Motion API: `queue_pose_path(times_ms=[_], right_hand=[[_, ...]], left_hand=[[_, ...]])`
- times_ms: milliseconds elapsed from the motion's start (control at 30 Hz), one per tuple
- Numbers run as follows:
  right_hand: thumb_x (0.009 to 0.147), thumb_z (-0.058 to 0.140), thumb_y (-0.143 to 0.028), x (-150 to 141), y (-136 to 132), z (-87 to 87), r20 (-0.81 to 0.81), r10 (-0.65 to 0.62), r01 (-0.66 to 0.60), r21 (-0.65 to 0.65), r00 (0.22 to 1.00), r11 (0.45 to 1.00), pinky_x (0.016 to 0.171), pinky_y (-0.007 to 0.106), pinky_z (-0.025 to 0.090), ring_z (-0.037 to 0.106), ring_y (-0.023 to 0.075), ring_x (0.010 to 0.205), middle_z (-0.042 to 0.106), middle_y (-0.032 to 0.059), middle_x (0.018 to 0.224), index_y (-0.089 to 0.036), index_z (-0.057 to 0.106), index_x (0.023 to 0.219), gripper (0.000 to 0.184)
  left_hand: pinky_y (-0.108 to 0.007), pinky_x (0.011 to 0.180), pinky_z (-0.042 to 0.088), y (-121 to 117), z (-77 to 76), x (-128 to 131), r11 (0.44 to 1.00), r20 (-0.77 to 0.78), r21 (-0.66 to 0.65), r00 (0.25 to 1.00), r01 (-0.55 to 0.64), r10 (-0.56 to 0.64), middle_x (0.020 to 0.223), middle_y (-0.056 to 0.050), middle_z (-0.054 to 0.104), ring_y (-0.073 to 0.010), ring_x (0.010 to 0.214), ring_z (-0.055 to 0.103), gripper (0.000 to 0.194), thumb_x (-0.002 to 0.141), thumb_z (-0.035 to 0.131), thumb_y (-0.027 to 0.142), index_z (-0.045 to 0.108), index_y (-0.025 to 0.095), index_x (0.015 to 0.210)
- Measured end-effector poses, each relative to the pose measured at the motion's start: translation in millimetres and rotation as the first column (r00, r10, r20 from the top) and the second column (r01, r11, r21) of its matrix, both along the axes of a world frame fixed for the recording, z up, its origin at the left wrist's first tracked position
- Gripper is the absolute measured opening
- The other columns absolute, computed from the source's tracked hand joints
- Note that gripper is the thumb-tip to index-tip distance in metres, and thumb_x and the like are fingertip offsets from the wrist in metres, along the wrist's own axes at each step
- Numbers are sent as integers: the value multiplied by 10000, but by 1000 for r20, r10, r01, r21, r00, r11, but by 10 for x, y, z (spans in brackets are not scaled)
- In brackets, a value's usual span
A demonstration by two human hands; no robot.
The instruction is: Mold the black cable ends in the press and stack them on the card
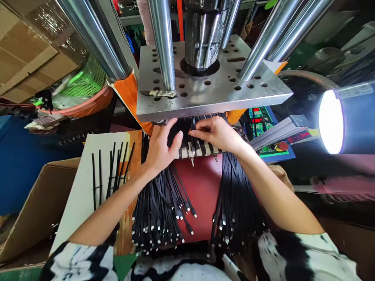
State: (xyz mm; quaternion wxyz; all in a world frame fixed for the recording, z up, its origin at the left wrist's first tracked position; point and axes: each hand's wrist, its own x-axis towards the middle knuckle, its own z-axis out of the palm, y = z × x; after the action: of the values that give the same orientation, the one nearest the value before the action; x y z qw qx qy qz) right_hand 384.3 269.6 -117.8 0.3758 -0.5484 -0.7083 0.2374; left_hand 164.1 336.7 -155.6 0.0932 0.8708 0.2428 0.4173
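My right hand (218,133) reaches under the steel press plate (211,99), thumb and fingertips pinched around a black cable (193,124) at the mould. On the other side my left hand (160,148) is at the mould's left end, its thumb spread away from the fingers; some fingertips are tucked below the plate's edge. Between the hands lies the mould (184,152), its light front edge crossed by several black strips. Black cables with metal-tipped plugs hang in a left bundle (158,207) and a right bundle (234,195) over a red surface (200,191).
Shiny steel columns (164,47) rise through the plate. A white board (84,168) with black cable pieces lies at left, beside an open cardboard box (38,210). A bright lamp (331,121) and a control panel (263,136) stand at right. A basket (84,109) sits at back left.
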Motion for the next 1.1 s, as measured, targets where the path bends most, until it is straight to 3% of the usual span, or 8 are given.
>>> queue_pose_path(times_ms=[100, 200, 333, 500, 700, 833, 967, 1100], right_hand=[[999, 655, -490, -30, 120, -82, 44, 2, -5, 72, 999, 997, 647, 296, 306, 389, 118, 637, 466, -48, 634, -197, 539, 632, 484], [999, 658, -385, -70, 124, -113, 76, -67, 55, 150, 995, 987, 660, 305, 309, 404, 124, 651, 486, -35, 652, -201, 515, 618, 447], [964, 699, -356, -48, 119, -146, 2, -128, 127, 145, 992, 981, 650, 301, 318, 377, 122, 633, 466, -48, 627, -199, 571, 653, 372], [900, 766, -544, 39, 169, -196, -185, -21, 19, -16, 982, 1000, 613, 275, 384, 508, 130, 638, 623, -14, 690, -178, 663, 797, 394], [977, 683, -259, -57, -23, -210, 38, -315, 304, 174, 948, 937, 751, 309, 495, 611, 170, 747, 717, 55, 890, -142, 790, 997, 160], [1022, 452, -82, -146, -360, -213, 435, -325, 240, 240, 839, 941, 888, 351, 541, 665, 238, 962, 687, 138, 1108, -181, 791, 1310, 456], [1021, 447, -92, -256, -294, -130, 695, -328, 298, 169, 640, 939, 799, 368, 553, 681, 287, 959, 686, 196, 1186, -190, 645, 1537, 562], [1022, 395, -51, -297, 153, -1, 723, -303, 326, 113, 621, 939, 867, 420, 550, 705, 342, 1046, 723, 257, 1242, -87, 718, 1381, 484]], left_hand=[[-551, 1231, 499, -139, -13, -197, 942, -272, 138, 926, 306, -261, 1545, -178, 650, -314, 1531, 531, 359, 1060, 592, 280, 652, 166, 1396], [-572, 1214, 515, -156, -7, -251, 906, -426, 191, 864, 377, -270, 1506, -190, 684, -329, 1492, 576, 366, 1055, 605, 268, 656, 132, 1392], [-571, 1216, 506, -173, 18, -180, 913, -471, 251, 864, 322, -176, 1491, -213, 690, -338, 1450, 613, 365, 1056, 587, 229, 653, 94, 1388], [-630, 1241, 447, -334, 26, -108, 943, -509, 217, 853, 253, -111, 1536, -233, 644, -381, 1487, 562, 474, 1050, 624, 322, 613, 113, 1475], [-636, 1257, 407, -606, 19, 25, 975, -518, 214, 854, 64, 58, 1559, -280, 606, -415, 1508, 532, 480, 1060, 609, 331, 629, 87, 1473], [-632, 1270, 379, -650, 87, 97, 983, -581, 181, 810, 34, 79, 1623, -329, 518, -446, 1554, 470, 617, 1073, 568, 447, 583, 13, 1511], [-638, 1288, 332, -401, 202, 183, 993, -568, 116, 820, -3, 69, 1651, -312, 493, -416, 1580, 437, 628, 1110, 438, 428, 523, -14, 1547], [-534, 1176, 478, 49, 268, 333, 990, -561, 136, 822, -25, 98, 1400, -272, 707, -374, 1375, 644, 454, 1086, 395, 269, 656, 22, 1363]])
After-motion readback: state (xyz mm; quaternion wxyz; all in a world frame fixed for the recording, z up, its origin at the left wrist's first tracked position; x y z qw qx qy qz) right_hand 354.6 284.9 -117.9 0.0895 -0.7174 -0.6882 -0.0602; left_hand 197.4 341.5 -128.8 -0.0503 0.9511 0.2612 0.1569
